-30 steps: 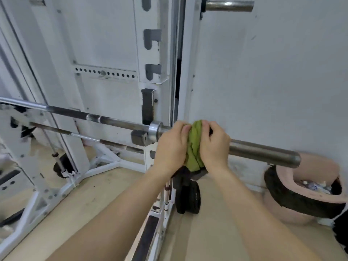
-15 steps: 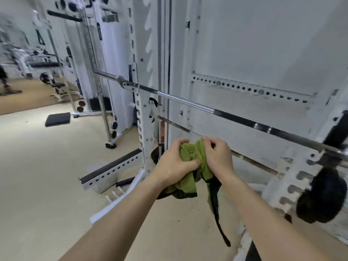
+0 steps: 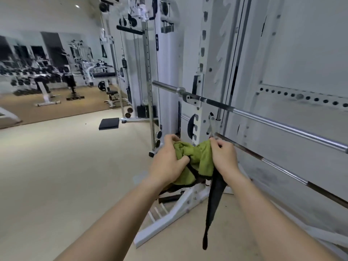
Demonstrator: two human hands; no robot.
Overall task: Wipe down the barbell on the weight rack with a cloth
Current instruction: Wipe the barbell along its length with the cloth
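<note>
A green cloth [image 3: 198, 159] with a dark edge is bunched between my left hand [image 3: 169, 162] and my right hand [image 3: 225, 157], both gripping it in front of me. A dark strip of it [image 3: 213, 204] hangs down below my right hand. The steel barbell [image 3: 278, 123] rests on the white weight rack [image 3: 208, 59], running from its left sleeve end down to the right edge. My hands are below the barbell and apart from it. A thinner, rusty lower bar [image 3: 282, 168] starts just right of my right hand.
The rack's white base leg [image 3: 169, 219] stretches across the beige floor under my hands. A cable machine [image 3: 146, 72] and a black pad [image 3: 109, 123] stand to the left. Benches and weights fill the far left of the room. A white wall is on the right.
One second ago both hands held the cloth wrapped on the barbell's right sleeve. They have come off the bar with the cloth, and my view has swung left toward the barbell's other end.
</note>
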